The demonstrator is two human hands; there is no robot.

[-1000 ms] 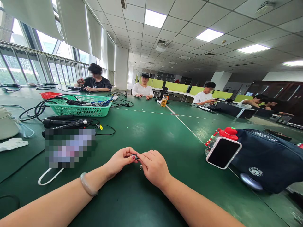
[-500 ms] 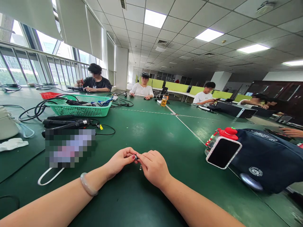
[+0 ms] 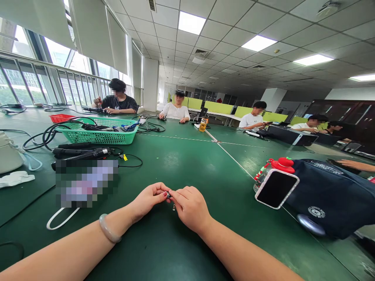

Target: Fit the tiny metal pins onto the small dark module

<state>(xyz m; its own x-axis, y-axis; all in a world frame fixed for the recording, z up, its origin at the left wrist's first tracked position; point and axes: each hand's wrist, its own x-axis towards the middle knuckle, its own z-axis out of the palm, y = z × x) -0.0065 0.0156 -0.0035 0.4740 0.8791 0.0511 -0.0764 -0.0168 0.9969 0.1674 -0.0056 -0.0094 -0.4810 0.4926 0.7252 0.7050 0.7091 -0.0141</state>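
— Green mat, head view. Changed since the earlier frame?
— Barely. Left hand and right hand same spot, fingertips still pinched together on a tiny metal part, held just above the mat at centre. Small bit dangling below. Far right, co-worker's arm reaching in further than before.
— Wrist?
— Pale bangle on left.
— Surface and room?
— Long green table, open office, ceiling panels lit. Green basket with cables, red tray behind, black tools left, white mask loop. Right: phone leaning on red-capped bottle, dark bag beside. Several people seated far end.
— Any writing?
— Round white logo on bag, unreadable. Blurred patch left, nothing legible.
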